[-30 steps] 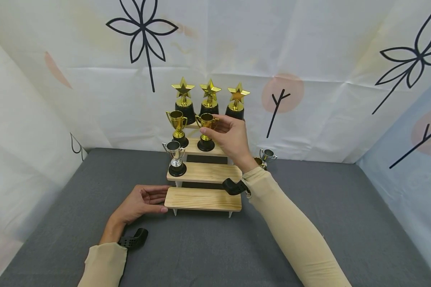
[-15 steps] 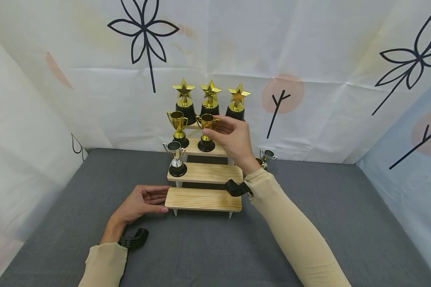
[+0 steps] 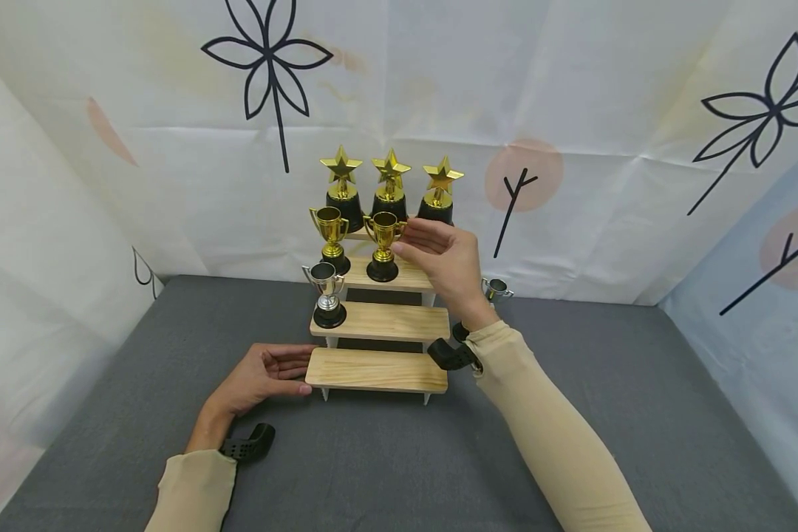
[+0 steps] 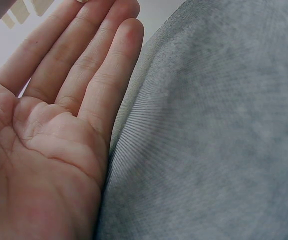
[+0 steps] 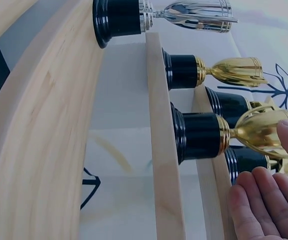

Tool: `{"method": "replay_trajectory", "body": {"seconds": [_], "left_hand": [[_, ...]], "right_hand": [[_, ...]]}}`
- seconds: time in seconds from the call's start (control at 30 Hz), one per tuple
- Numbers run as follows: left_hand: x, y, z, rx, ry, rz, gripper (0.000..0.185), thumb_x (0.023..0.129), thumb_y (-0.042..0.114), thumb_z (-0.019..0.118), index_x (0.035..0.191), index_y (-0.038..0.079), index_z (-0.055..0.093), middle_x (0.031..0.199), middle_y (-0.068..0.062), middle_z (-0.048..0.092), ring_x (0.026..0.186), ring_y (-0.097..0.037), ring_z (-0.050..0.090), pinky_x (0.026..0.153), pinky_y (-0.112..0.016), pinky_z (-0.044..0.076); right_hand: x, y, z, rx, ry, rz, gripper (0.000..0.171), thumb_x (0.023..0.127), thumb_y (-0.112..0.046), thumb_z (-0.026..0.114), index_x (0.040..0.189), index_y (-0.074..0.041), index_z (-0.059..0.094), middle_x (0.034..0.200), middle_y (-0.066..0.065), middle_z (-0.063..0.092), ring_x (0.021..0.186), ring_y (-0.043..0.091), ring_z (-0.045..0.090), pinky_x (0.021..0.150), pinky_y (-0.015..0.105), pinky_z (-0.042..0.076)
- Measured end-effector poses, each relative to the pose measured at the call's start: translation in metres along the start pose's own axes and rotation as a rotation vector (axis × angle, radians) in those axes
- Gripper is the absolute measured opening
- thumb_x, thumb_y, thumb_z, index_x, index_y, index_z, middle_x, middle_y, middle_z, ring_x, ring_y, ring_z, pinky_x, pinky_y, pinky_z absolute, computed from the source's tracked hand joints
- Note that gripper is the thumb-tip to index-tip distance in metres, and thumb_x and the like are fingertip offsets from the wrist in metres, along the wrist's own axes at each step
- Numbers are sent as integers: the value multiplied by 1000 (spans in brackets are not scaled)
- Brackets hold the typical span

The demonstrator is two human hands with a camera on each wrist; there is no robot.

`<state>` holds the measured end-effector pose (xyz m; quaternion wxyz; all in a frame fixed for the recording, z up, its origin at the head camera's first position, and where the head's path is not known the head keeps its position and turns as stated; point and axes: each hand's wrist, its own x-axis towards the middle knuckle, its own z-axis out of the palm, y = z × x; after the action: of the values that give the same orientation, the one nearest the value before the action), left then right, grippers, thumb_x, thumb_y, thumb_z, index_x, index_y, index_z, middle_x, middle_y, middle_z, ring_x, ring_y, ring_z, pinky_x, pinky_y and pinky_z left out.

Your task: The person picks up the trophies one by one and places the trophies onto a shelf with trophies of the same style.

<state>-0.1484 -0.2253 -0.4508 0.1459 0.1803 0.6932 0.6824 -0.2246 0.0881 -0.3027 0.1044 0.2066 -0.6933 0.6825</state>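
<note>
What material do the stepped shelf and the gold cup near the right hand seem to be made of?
The stepped shelf looks like pale unfinished wood: grain lines show on each board, and the surface is matt. The gold cup by the right hand seems to be plastic with a shiny metallic gold coating, judging by its mirror-like glints, on a glossy black base; real metal cannot be ruled out.
</note>
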Motion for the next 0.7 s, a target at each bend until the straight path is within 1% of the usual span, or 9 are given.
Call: {"method": "replay_trajectory", "body": {"seconds": [0.23,0.33,0.43,0.57,0.7], "left_hand": [[0,0,0,4,5,-4,73,77,-9,83,138,-22,45,137,-39,51,115,-16,66,97,-32,56],[0,0,0,6,4,-2,74,77,-9,84,138,-22,45,137,-40,51,115,-16,67,97,-33,56],[0,0,0,6,4,-1,74,77,-9,84,138,-22,45,137,-40,50,115,-16,66,97,-33,56],[0,0,0,3,4,-6,74,76,-9,84,138,-22,45,137,-40,50,115,-16,66,97,-33,55],[0,0,0,5,6,-7,74,76,-9,84,138,-22,45,137,-40,50,115,-15,66,97,-33,55]], "right_hand": [[-8,1,-9,11,12,-9,46,86,4,78,129,11,63,122,25,68,114,32,66,97,33,57],[-12,2,-13,15,17,-6,46,86,6,77,129,13,61,122,26,68,115,35,66,98,33,57],[-15,3,-19,10,28,-1,45,87,6,77,129,13,61,121,26,68,115,35,66,98,33,57],[-21,3,-27,8,54,8,45,86,6,77,129,11,63,121,25,68,114,31,67,97,33,57],[-28,4,-34,36,81,16,46,86,9,77,129,12,62,122,27,67,113,30,68,97,35,57]]}}
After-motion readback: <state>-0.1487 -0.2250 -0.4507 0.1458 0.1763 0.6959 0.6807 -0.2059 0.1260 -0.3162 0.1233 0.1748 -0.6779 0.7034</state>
